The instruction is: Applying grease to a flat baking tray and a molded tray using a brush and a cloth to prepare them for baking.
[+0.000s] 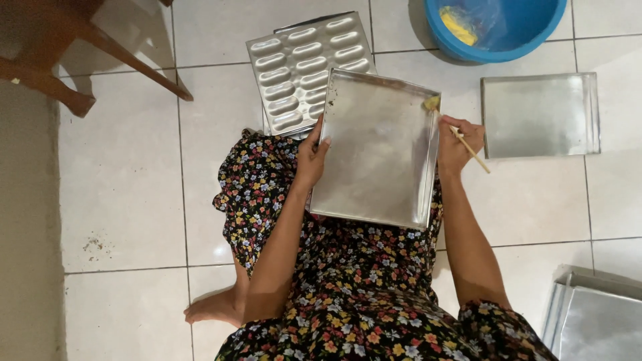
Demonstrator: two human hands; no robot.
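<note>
— What lay around the seated person?

— A white tiled floor carried everything. A round blue plastic basin sat at the top right, and a flat rectangular metal tray lay on the tiles just right of the person's right hand. Part of a stack of metal trays showed at the bottom right corner.

— And the tray being handled?

— A shiny square metal baking tray rested tilted on the lap of the flowered dress, overlapping a metal mould pan with oblong hollows behind it.

— The hands?

— The left hand gripped the tray's left edge, fingers curled over the rim. The right hand had its fingers pinching a thin wooden-handled brush, whose yellowish tip touched the tray's upper right corner.
</note>
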